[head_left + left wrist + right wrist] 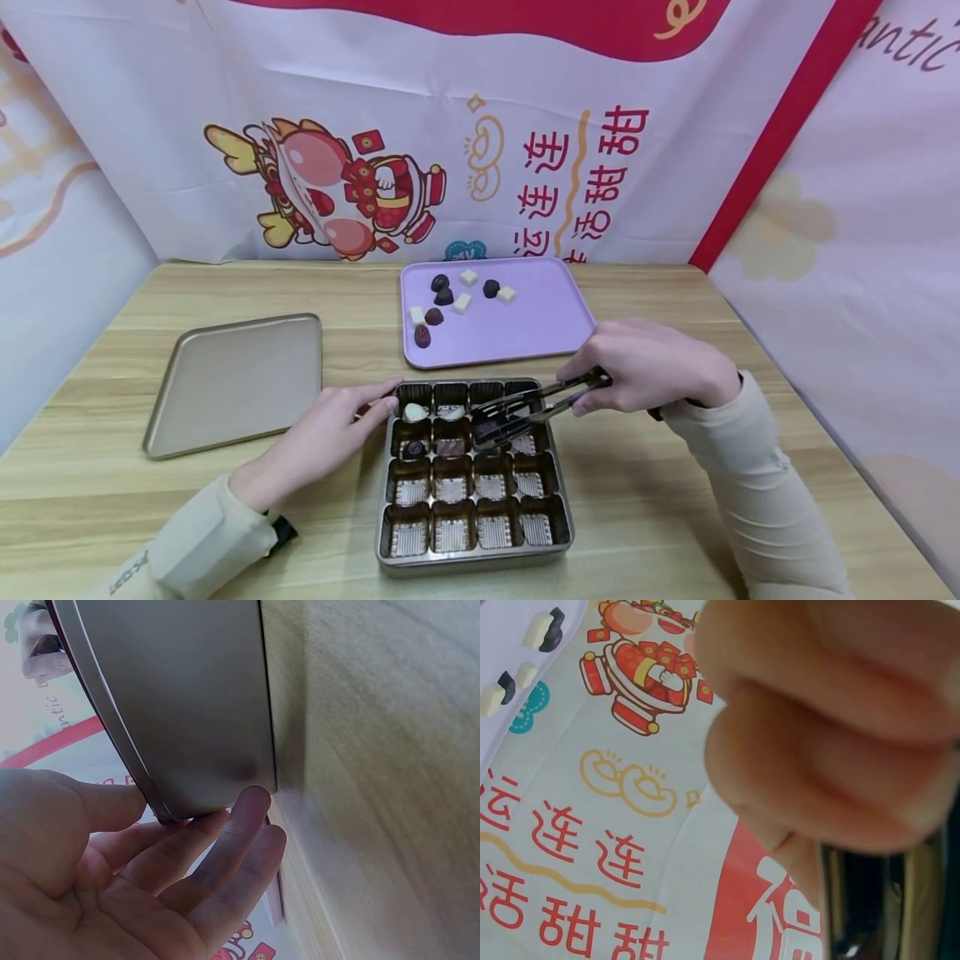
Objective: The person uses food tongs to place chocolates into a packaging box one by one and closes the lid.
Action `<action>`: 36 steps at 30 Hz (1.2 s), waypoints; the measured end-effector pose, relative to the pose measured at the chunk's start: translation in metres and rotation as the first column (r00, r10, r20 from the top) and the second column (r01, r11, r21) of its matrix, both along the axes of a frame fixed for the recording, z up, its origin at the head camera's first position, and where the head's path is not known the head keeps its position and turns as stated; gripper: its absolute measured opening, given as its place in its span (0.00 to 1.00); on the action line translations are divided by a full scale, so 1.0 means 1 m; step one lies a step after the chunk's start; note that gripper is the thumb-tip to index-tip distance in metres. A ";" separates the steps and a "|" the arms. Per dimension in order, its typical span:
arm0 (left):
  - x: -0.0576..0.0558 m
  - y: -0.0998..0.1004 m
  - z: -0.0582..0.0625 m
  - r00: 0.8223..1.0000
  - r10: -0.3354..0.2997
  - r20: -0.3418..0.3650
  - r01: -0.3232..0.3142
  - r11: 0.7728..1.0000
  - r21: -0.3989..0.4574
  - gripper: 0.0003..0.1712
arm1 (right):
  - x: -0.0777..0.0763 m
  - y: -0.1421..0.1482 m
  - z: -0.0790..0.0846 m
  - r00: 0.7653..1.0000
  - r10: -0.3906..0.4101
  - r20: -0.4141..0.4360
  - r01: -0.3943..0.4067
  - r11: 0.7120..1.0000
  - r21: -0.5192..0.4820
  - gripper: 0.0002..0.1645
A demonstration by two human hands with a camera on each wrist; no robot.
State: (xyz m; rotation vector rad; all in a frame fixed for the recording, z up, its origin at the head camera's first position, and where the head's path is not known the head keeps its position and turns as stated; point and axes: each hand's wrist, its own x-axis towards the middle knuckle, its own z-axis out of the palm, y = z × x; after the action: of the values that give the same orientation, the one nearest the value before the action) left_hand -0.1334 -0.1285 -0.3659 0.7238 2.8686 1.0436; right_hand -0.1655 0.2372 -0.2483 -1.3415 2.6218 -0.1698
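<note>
In the head view, a metal box (474,562) with a brown divided insert stands in front of me. My left hand (333,429) holds its far left corner, thumb against the rim and fingers round the back in the left wrist view. With my right hand (648,367) I grip dark serving tongs (555,398). Their tips lie over the third compartment of the second row; what they pinch there is hidden. Two white chocolates (415,412) lie in the back row. Behind the front rows, a dark round chocolate (413,450) and a brown chocolate (451,448) fill neighbouring compartments.
Behind the box, a purple tray (532,333) carries several dark chocolates (444,297) and several white chocolates (462,303), mostly on its left half. A flat tan metal tray (240,387) rests to the left on the wooden table (637,533). Printed cloth (480,67) hangs behind the table.
</note>
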 end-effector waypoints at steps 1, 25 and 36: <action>0.000 0.000 0.000 1.000 -0.001 -0.001 0.001 1.000 0.000 0.25 | 0.000 0.000 0.000 1.000 0.001 0.000 -0.001 1.000 -0.001 0.14; 0.002 0.000 0.001 0.999 0.007 0.036 -0.007 1.000 -0.007 0.26 | -0.063 0.028 -0.023 0.918 -0.385 -0.090 0.364 0.912 -0.189 0.18; 0.002 0.000 0.000 1.000 0.005 0.007 -0.005 1.000 -0.005 0.25 | -0.084 0.035 -0.040 0.869 -0.477 -0.131 0.445 0.870 -0.211 0.24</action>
State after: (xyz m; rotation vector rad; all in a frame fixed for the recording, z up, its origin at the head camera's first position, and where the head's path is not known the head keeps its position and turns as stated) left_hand -0.1319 -0.1285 -0.3655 0.7116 2.8680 1.0371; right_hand -0.2498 0.2721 -0.2880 -0.7662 3.1087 -0.3697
